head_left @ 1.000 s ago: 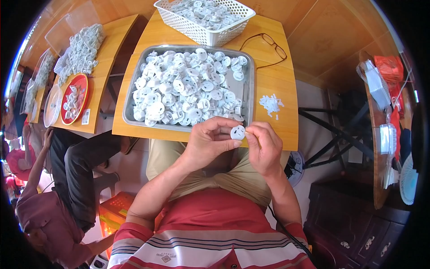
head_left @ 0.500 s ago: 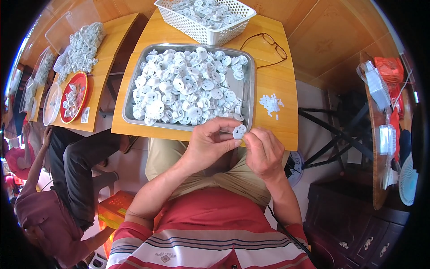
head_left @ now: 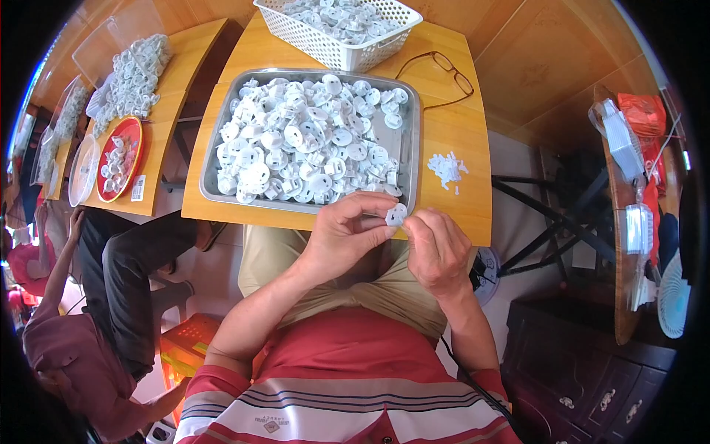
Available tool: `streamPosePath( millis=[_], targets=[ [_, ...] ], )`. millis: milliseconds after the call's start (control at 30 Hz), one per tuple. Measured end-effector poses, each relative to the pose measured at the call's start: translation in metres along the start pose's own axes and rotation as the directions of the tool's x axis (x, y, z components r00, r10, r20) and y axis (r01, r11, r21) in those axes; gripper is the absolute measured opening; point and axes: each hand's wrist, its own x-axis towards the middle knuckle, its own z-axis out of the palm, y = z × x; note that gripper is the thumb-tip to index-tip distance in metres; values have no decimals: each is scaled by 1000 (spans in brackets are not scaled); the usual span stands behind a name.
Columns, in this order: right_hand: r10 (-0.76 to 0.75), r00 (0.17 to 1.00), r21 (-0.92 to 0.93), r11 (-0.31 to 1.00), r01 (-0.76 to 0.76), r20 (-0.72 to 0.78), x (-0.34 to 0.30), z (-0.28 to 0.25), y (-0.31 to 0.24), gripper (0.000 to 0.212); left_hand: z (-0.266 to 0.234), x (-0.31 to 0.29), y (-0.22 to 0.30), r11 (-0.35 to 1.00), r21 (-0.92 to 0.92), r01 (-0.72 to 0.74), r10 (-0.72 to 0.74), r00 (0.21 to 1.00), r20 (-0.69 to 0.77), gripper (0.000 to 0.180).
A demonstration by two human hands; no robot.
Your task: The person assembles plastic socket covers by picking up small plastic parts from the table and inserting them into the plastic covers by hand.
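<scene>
A small white round plastic piece with dark slots in its face [head_left: 396, 214] is held in my left hand [head_left: 344, 235], between thumb and fingers, just off the table's near edge. My right hand [head_left: 438, 255] is closed in a pinch right beside the disc. Its fingertips touch or nearly touch the disc's right edge, and whatever they hold is too small to make out. Beyond my hands lies a shallow metal tray [head_left: 396, 140] heaped with similar white pieces. To its right is a little pile of tiny white plastic parts [head_left: 446, 170] on the wooden table [head_left: 462, 214].
A white perforated basket [head_left: 318, 44] full of white pieces stands behind the tray, with eyeglasses [head_left: 452, 71] to its right. On the left, another person in a maroon top [head_left: 81, 370] sits near a second table holding a red plate [head_left: 138, 159] and heaped white parts [head_left: 133, 81].
The disc has tilted slightly and moved up a little between my fingers. My right fingertips have shifted slightly against its edge. The rest looks the same.
</scene>
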Motion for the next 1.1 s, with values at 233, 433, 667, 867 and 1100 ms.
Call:
streamPosePath(
  millis=[233,433,667,867,1100],
  targets=[
    [-7,1000,-27,1000,8,17,-2,-1,0,22,-1,-1,-1,1000,20,-5,5,1000,4,35],
    [-2,1000,-17,1000,2,29,-3,0,0,21,0,-1,-3,999,39,-23,22,1000,12,33],
    [59,996,22,998,-60,65,-3,-1,-2,19,0,-2,-4,997,69,-23,22,1000,12,32],
    [72,994,28,997,-75,79,-4,-3,-1,18,1,-3,-4,992,123,-14,13,1000,11,32],
    [63,993,18,998,-65,95,-3,-4,-1,19,4,-4,5,969,247,-9,3,1000,26,33]
  ],
)
